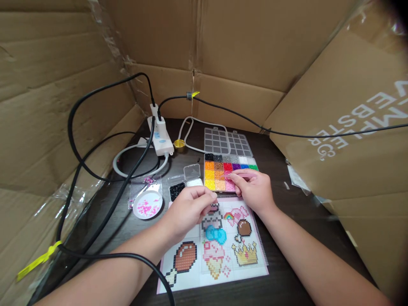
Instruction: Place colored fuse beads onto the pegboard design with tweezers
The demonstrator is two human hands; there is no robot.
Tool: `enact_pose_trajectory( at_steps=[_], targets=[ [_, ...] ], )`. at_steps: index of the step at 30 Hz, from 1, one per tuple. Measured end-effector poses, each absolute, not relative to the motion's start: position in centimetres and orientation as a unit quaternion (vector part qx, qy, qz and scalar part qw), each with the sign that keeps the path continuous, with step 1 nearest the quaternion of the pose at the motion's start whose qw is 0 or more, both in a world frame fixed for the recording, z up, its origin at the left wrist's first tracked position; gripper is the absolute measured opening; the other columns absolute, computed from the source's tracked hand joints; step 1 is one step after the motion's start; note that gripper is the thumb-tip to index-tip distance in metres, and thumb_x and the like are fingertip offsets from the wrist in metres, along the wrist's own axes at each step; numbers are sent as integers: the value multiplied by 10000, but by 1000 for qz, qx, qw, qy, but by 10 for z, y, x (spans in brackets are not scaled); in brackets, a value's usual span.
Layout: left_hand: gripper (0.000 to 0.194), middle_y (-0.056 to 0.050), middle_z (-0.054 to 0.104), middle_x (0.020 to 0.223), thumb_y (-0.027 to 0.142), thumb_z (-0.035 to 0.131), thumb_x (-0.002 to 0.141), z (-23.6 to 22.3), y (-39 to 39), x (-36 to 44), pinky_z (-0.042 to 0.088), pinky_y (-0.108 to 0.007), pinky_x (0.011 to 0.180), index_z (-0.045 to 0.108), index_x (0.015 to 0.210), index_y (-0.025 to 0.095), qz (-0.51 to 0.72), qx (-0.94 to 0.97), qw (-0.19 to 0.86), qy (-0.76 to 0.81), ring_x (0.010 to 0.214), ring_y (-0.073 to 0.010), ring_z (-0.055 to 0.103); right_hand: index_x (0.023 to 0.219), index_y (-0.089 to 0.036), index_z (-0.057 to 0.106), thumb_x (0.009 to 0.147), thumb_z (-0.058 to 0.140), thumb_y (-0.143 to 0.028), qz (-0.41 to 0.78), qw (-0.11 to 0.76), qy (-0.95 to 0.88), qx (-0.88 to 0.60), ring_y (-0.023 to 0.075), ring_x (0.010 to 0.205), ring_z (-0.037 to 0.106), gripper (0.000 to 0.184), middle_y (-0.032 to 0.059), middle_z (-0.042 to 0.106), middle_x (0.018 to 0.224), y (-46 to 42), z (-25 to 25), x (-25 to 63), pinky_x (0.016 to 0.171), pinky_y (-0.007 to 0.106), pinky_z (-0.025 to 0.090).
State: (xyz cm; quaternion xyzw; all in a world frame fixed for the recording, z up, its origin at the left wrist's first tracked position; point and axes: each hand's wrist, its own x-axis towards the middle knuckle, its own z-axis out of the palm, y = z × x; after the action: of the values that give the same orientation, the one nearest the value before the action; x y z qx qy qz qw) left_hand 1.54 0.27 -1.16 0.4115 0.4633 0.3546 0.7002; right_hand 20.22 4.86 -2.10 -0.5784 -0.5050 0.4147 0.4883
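Right hand (255, 189): closed around a slim pink tweezer-like tool (244, 175), at the near right corner of a clear plastic compartment box of coloured beads (204, 180). Tool's long axis runs left to right, roughly along the box's near edge, working end pointing left. That end is above the border of the orange and pink compartments; contact with the beads cannot be told.

Left hand (191, 208): thumb and forefinger pinched together, just short of the box's near left corner, above the far edge of a white sheet printed with pixel pictures (191, 278). Cannot tell whether anything is between the fingertips.

Key relation: box lies ahead of both hands, toward the far edge of the dark wood-grain surface (296, 204); right hand is nearer its pink beads, left hand nearer the sheet. The sheet fills the gap between box and near edge, with a clear pegged plate (259, 238) over its right part. A round white dish of pink beads (147, 218) sits left of the left hand, well apart from the tool
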Motion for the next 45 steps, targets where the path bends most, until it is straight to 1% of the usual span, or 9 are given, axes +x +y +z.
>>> enact_pose_trajectory(
  at_steps=[8,13,17,23,30,40,45],
  targets=[
    [331,89,386,480,464,709,750,-11,3,15,134,-214,419,550,661,188,357,410,702,460,407,-30,230,738,-159,776,695,820,-385,415,493,-497,-582,108,366,481,235,-10,601,443,48,-18,201,365,236,379],
    [337,90,387,474,467,708,747,-10,3,16,141,-212,415,542,653,189,357,411,699,463,404,-30,238,762,-150,785,697,824,-402,414,490,-503,-579,105,374,484,263,-3,617,469,48,-21,201,366,237,377],
    [339,91,384,472,470,703,750,-11,3,16,127,-215,412,538,654,191,354,416,697,464,397,-30,241,773,-141,787,700,824,-402,414,489,-501,-581,101,371,477,273,-6,611,465,48,-22,202,366,236,384],
    [336,85,399,486,465,708,747,-11,2,15,137,-215,422,541,657,188,354,413,699,464,403,-29,251,767,-149,781,717,823,-390,409,487,-507,-582,102,361,473,250,-19,585,436,47,-20,202,368,236,394],
    [344,88,390,478,472,710,743,-11,3,14,145,-213,424,537,650,190,355,413,700,461,404,-29,245,777,-146,778,727,816,-385,407,486,-508,-583,97,353,466,248,-19,587,435,45,-20,202,366,232,383],
    [338,86,398,481,469,709,751,-9,3,16,134,-219,425,545,657,189,353,412,700,464,406,-33,242,775,-140,779,706,816,-402,414,486,-494,-591,93,356,466,273,-15,597,448,45,-17,200,361,228,391],
    [343,86,388,480,468,713,749,-8,4,16,133,-219,426,539,650,190,355,413,699,464,414,-35,240,787,-151,778,709,812,-425,408,484,-499,-592,109,360,489,287,-10,609,463,46,-20,201,355,242,403]
  ],
)
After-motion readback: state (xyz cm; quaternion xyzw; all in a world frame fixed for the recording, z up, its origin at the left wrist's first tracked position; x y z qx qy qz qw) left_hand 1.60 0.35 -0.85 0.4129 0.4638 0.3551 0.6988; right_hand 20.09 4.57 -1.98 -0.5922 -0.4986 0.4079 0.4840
